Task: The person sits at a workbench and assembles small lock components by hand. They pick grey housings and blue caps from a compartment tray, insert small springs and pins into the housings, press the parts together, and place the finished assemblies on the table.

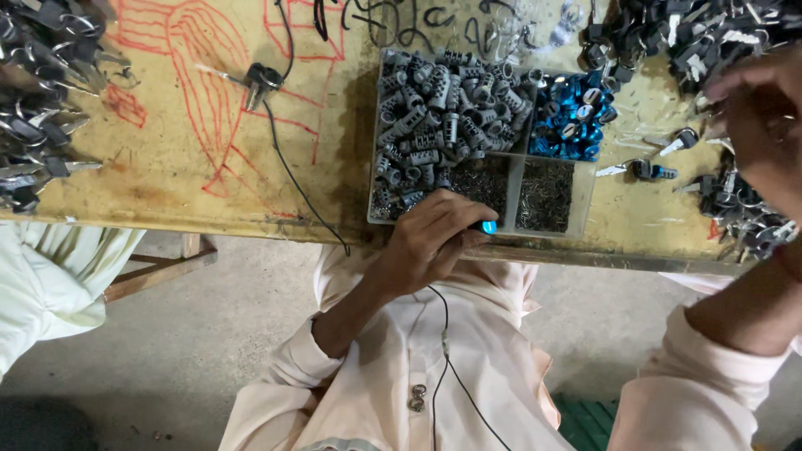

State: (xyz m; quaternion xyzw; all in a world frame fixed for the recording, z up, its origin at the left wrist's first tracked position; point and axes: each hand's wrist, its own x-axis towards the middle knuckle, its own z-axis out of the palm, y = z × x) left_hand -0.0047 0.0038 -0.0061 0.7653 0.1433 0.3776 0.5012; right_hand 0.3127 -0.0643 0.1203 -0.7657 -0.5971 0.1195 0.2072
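Left hand [430,238] hiding blue piece [488,226]; right hand [764,125] blurred

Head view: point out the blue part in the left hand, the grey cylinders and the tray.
blue part [488,226], head view, its tip past the fingers.
grey cylinders [439,113], head view, middle of the heap.
tray [586,200], head view, right wall.
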